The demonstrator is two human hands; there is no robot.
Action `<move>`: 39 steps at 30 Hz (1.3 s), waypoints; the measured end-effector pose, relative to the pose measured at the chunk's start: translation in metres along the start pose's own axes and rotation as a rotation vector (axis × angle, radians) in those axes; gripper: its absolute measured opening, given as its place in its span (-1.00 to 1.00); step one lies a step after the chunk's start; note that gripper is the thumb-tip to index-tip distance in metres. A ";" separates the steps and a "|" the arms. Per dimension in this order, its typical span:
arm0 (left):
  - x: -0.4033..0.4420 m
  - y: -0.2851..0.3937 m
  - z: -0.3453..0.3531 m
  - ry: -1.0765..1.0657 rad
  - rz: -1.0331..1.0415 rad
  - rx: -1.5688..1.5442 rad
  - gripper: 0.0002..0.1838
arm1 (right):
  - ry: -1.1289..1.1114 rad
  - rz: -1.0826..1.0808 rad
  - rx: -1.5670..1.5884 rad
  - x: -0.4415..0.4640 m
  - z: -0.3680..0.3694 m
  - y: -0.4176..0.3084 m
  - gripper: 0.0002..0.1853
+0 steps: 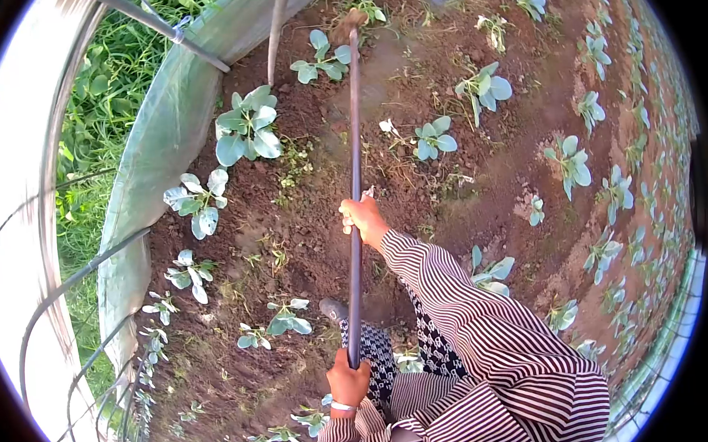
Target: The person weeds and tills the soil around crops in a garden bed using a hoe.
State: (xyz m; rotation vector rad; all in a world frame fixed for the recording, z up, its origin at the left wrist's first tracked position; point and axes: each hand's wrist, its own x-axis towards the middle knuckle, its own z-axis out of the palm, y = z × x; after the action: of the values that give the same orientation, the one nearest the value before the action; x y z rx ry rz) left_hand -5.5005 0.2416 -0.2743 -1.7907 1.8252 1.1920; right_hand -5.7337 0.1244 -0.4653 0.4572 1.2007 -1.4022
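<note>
A person in a striped shirt [485, 326] stands on brown soil [305, 191] among leafy plants [247, 129], beside greenish plastic sheeting [157, 150]. The right hand [363, 217] wraps around the middle of a long-handled tool [355, 162]; the left hand [349, 381] clasps its near end. That wide spacing probably steadies the length and gives leverage. The tool points away from the body, its muddy head [354, 19] beside a small plant [370, 9]; I cannot tell whether it touches soil.
</note>
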 end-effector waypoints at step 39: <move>-0.014 0.347 0.133 -0.652 0.432 0.522 -0.76 | 0.383 -0.222 0.609 -0.102 -0.331 -0.189 -0.77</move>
State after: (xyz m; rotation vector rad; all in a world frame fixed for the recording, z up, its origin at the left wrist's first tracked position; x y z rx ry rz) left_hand -5.8648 0.3020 -0.2285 -0.6390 1.8969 1.1092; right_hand -5.9975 0.4158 -0.4375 1.0803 1.1275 -1.9367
